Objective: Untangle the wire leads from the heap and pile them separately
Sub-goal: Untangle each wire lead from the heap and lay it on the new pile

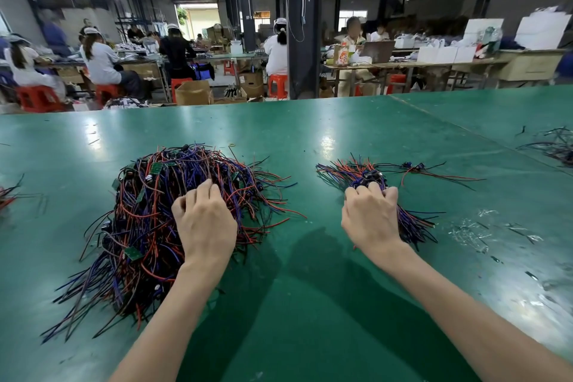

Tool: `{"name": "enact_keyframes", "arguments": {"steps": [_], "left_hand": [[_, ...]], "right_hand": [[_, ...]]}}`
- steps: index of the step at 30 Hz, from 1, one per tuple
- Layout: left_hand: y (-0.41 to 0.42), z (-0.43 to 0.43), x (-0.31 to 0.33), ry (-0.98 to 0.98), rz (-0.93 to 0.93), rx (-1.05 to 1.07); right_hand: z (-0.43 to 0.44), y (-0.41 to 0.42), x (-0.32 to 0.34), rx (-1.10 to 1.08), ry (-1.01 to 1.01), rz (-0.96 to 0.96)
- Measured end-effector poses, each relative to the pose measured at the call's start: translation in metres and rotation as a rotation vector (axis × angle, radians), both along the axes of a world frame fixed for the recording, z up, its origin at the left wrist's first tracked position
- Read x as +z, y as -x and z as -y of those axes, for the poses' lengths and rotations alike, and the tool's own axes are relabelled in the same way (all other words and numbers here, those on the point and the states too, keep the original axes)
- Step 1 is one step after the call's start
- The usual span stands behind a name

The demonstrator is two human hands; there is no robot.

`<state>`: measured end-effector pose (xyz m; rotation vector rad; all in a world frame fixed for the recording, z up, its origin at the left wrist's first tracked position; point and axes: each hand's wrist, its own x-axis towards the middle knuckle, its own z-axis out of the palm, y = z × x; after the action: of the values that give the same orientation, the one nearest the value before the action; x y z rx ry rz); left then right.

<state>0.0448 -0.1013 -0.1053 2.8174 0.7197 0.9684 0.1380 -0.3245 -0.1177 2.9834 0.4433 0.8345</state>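
Note:
A big tangled heap of red, blue and black wire leads (pixel 145 220) with small green boards lies on the green table (pixel 310 304) at the left. My left hand (pixel 204 223) rests on the heap's right side, fingers curled into the wires. A smaller, neater pile of leads (pixel 350 172) lies to the right. My right hand (pixel 370 217) sits on that pile's near part, fingers curled round a bundle of its wires, whose ends stick out to the right of the hand.
One loose lead (pixel 434 172) lies just right of the small pile. More wires (pixel 555 146) sit at the table's far right edge and a few (pixel 7 195) at the left edge. Scraps of clear film (pixel 483 232) litter the right side. People work at benches beyond.

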Motion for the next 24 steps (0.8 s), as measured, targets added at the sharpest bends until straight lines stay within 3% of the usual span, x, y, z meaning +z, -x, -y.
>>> {"name": "enact_keyframes", "arguments": {"steps": [3, 11, 16, 21, 24], "left_hand": [[0.001, -0.005, 0.003, 0.042, 0.043, -0.029], [0.002, -0.005, 0.006, 0.157, 0.052, -0.093], [0.006, -0.002, 0.015, 0.174, 0.267, -0.21], [0.008, 0.014, 0.021, 0.134, 0.491, -0.51], [0.009, 0.034, 0.014, 0.092, 0.444, -0.689]], "right_hand": [[-0.006, 0.009, -0.002, 0.072, -0.005, 0.07], [-0.02, 0.021, -0.015, 0.233, -0.034, -0.021], [-0.021, 0.024, -0.013, 0.303, -0.145, 0.0], [-0.022, 0.028, -0.008, 0.494, -0.542, -0.167], [-0.024, 0.032, -0.003, 0.687, -0.861, -0.533]]}}
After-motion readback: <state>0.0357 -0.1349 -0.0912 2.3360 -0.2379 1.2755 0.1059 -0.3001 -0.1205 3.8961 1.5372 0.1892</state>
